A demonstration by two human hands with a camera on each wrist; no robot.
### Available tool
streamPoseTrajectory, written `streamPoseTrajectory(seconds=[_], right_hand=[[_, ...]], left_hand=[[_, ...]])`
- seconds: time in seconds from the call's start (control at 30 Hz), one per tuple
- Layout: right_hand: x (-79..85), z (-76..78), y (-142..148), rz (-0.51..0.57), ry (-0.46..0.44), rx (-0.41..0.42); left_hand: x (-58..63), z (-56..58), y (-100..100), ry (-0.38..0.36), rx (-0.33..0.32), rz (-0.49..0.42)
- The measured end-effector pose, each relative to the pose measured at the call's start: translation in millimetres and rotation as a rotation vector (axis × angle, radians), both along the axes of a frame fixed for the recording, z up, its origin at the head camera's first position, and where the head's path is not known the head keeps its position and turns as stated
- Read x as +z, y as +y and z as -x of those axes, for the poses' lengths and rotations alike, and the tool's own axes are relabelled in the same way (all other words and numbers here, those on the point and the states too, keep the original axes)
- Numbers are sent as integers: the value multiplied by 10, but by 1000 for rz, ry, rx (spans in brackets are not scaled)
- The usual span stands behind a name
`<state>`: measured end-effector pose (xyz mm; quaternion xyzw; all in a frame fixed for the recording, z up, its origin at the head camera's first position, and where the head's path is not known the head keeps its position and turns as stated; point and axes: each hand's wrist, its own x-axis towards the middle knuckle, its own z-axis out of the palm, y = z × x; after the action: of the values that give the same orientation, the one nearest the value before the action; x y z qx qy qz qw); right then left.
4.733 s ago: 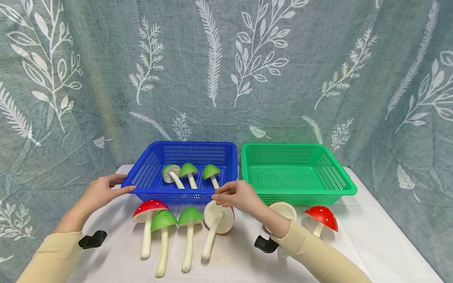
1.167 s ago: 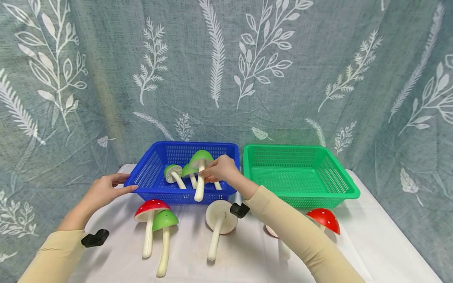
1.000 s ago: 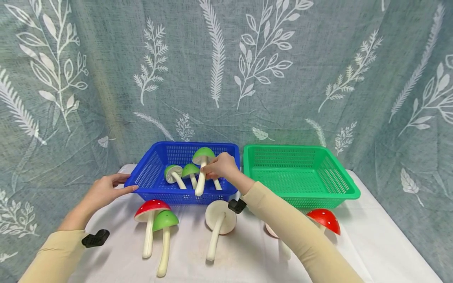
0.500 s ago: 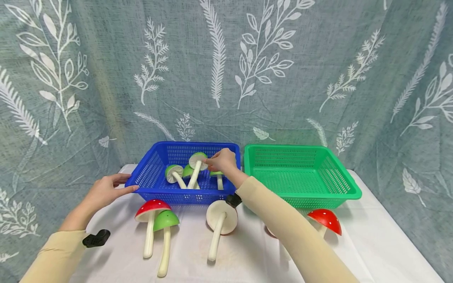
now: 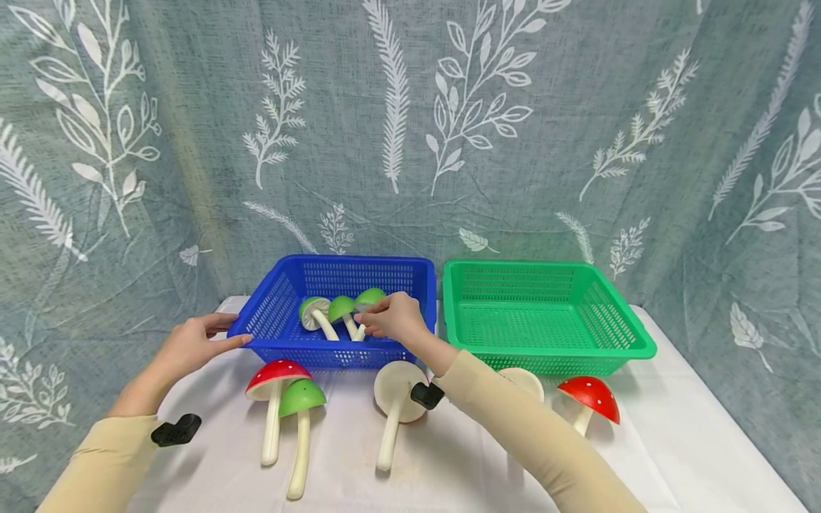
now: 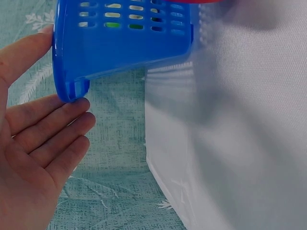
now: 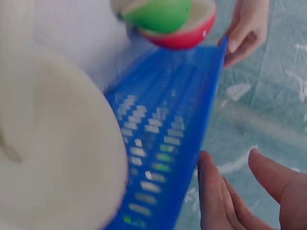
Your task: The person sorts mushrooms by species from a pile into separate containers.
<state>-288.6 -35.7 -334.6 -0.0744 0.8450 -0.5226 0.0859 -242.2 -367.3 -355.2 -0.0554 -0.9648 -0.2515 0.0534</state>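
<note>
My left hand pinches the left front corner of the blue basket, thumb at the rim and fingers beneath it in the left wrist view. Over the basket's front right part is my right hand. In the right wrist view its thumb and fingers stand apart with nothing between them. Several green-capped toy mushrooms lie inside the basket; the nearest, a green mushroom, is partly covered by the right fingers. In front lie a red mushroom, a green mushroom and an upturned white-bottomed mushroom.
A green basket with nothing inside stands to the right of the blue one. Before it lie a red spotted mushroom and another upturned mushroom, partly behind the right sleeve. A leaf-patterned curtain hangs behind the white-covered table.
My right hand has carried a green mushroom from the table into the blue basket and let go of it, then moved slightly lower. The left hand has stayed at the basket's corner.
</note>
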Motion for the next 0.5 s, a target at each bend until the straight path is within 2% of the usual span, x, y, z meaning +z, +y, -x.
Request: streamPoseTrajectory(seconds=[0.27,0.37,0.5], right_hand=[[-83,-229,17,9,141,31],[-102,-295,48,44,149,40],[-163,-394,80,69,115,79]], left_hand=[[24,-3,15,-4,3,-1],[22,-2,17,-7,2,5],[12,-3,7,-7,1,8]])
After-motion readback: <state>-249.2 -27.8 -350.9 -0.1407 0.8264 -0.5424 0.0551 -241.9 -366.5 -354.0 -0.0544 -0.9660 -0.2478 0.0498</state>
